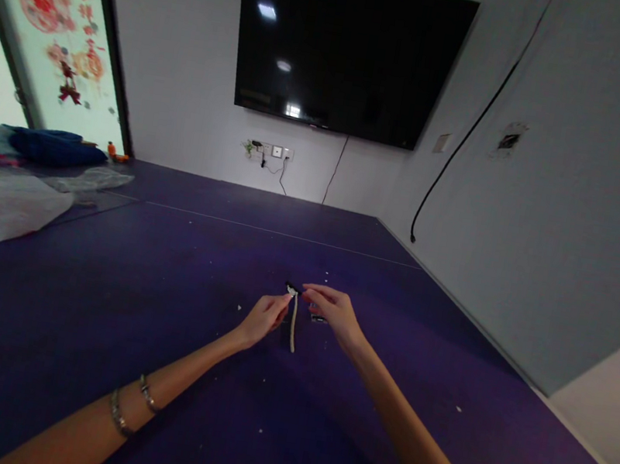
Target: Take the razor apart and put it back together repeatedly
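Observation:
Above the middle of the purple surface, my left hand (266, 314) pinches a small black and white piece (293, 290) whose kind I cannot make out. A pale, cord-like strip (293, 327) hangs down from beside that piece. From the other side my right hand (333, 310) reaches in, its thumb and fingers closed at the piece's right end. Whether the right fingertips grip the piece itself or something tiny is hidden. Just under the right hand lies a small dark, shiny object (318, 318), partly covered by the fingers.
White scraps dot the purple surface (175, 375). Clear plastic sheeting (8, 208) and folded blue cloth (56, 147) lie at the left. A black cable (466, 135) hangs along the right wall. On the far wall are a television (347, 50) and sockets (276, 151).

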A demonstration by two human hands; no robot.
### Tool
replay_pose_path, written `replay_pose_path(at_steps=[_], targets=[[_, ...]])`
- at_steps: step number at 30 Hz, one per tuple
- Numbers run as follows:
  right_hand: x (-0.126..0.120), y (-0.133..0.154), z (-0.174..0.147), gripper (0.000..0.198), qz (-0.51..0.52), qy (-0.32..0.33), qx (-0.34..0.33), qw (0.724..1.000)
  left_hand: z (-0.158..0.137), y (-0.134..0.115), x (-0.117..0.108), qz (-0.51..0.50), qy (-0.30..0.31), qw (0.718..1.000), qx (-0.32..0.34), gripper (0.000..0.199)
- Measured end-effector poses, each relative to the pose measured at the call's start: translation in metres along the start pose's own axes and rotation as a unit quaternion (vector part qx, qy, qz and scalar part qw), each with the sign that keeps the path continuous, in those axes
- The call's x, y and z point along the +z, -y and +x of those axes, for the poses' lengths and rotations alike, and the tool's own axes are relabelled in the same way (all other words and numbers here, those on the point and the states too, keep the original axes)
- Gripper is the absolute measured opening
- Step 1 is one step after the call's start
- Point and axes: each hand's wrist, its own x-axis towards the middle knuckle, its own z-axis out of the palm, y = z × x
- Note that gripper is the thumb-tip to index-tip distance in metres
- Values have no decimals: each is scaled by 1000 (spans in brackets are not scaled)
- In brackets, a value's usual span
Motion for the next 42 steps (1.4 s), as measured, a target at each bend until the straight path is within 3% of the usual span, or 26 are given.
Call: replay_pose_path(at_steps=[5,20,32,35,38,40,42], targets=[[15,-1,4,33,41,9,9,999,-1,-3,2,1,-5,1000,12,49],[14,-3,-2,31,142,-3,48,989,2,6,2,4,-5,999,36,48],[16,-5,0,30,118,-29,38,992,-1,3,5,20,-5,998,56,49],[12,-12,7,30,48,-37,17,998,-2,-4,3,-6,-3,998,60,49],[11,-22,16,25,-103,-44,-63,992,-1,-15,-1,-50,0,997,62,47],[14,-27,19,23,-234,-37,-122,964,1,-21,-4,-80,-4,994,68,46],[22,-28,20,25,-376,-18,-152,914,3,-26,-8,-100,-9,992,75,45]])
